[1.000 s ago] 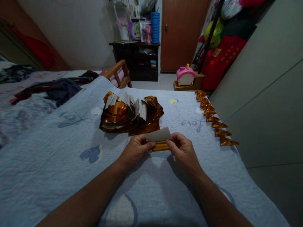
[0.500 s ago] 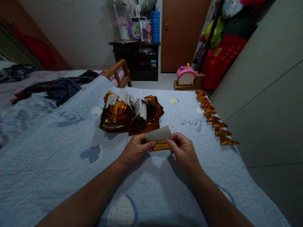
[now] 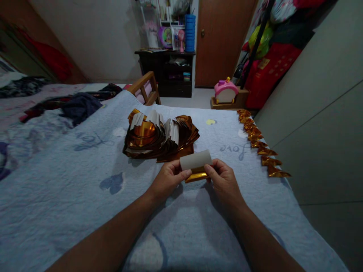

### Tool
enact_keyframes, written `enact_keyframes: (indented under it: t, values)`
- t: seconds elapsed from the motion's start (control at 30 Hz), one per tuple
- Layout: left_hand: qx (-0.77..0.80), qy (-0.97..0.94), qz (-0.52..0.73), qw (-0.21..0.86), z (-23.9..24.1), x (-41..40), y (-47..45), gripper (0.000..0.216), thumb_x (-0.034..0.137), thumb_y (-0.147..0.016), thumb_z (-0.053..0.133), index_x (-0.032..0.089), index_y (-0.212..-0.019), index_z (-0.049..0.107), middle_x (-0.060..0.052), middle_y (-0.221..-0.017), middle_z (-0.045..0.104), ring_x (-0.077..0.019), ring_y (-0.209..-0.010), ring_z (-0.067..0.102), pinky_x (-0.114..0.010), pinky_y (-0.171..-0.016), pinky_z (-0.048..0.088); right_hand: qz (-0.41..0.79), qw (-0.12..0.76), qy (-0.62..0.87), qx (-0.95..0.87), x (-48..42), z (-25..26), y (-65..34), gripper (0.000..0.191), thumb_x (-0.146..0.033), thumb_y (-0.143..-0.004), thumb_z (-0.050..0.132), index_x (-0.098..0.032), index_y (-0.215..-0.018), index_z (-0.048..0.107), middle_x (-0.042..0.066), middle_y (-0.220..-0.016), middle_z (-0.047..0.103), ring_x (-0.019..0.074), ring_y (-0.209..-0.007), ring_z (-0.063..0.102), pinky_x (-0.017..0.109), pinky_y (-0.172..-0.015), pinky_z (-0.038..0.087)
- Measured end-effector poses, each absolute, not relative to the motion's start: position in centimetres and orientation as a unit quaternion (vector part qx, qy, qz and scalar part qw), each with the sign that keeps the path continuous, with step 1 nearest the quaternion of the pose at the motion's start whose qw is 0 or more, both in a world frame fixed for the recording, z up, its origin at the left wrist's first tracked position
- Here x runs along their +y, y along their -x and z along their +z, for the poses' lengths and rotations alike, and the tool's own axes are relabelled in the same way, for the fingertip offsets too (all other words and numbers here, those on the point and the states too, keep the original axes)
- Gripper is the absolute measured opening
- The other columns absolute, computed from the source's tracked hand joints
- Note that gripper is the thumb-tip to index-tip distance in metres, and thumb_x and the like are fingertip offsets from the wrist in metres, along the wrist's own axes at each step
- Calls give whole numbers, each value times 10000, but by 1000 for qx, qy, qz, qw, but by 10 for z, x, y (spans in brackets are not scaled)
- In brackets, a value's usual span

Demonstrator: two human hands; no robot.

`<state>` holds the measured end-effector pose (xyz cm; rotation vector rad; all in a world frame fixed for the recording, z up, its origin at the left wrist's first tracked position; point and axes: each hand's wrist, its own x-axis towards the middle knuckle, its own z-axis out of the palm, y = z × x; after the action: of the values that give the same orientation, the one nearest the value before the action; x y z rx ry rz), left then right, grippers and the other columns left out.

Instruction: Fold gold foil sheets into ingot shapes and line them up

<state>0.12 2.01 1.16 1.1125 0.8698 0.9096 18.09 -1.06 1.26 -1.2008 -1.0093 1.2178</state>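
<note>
Before you a pale blue quilted bedspread, printed with darker hearts and lettering, spreads across the room. At far left hangs a bright red cloth, and a crumpled dark navy cloth lies at the bedspread's left edge. Further right, beyond the far edge, stand a brown slatted wooden frame and a low black cabinet. On the bedspread near them sits a thick, curled stack of gold foil sheets with pale backs. Just in front of it, your left hand has its thumb and fingers pinched on the left end of a partly folded sheet of gold foil paper, its pale side upright above a shiny gold fold. Your right hand grips the other end the same way, thumb on the near face. Behind, right of the cabinet, are a brown wooden door and a pink-and-white plastic toy. Along the bedspread's right edge runs an overlapping row of folded gold foil pieces, well apart from your right hand.
</note>
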Motion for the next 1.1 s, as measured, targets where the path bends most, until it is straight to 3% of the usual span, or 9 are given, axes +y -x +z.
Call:
enact_keyframes:
  t: [0.27, 0.4, 0.63, 0.83, 1.1]
  values:
    - [433, -529, 406, 606, 9, 18, 3, 274, 351, -761, 780, 137, -924, 724, -60, -847, 724, -195, -777, 670, -318, -761, 531, 536, 541, 502, -410, -9, 8, -185, 247, -431, -802, 736, -197, -786, 657, -24, -679, 595, 121, -592, 486, 255, -558, 383]
    - [458, -580, 439, 512, 10, 16, 5, 202, 349, -815, 715, 149, -811, 690, -26, -744, 662, -156, -689, 607, -269, -661, 493, 538, 532, 497, -424, -7, 11, -186, 217, -395, -758, 762, -189, -810, 716, -10, -707, 638, 133, -633, 519, 266, -601, 406]
    - [428, -683, 501, 316, 17, 11, 6, 103, 191, -815, 697, 166, -726, 654, 23, -658, 592, -96, -589, 525, -203, -571, 434, 536, 529, 492, -437, -5, 7, -185, 181, -340, -733, 757, -199, -846, 754, -9, -709, 659, 148, -645, 529, 304, -669, 438]
    - [397, -733, 513, 206, 19, 9, 5, 103, 84, -792, 701, 176, -779, 656, 36, -683, 625, -79, -581, 554, -174, -569, 451, 536, 526, 492, -439, -5, 6, -187, 165, -335, -742, 756, -202, -839, 758, -12, -711, 661, 148, -650, 531, 302, -672, 441]
    - [401, -738, 517, 164, 22, 3, 6, 156, 100, -783, 750, 187, -858, 644, 49, -704, 652, -73, -581, 587, -168, -584, 479, 586, 533, 474, -384, -6, 9, -182, 201, -344, -707, 804, -193, -829, 753, -5, -717, 683, 121, -602, 521, 266, -609, 420]
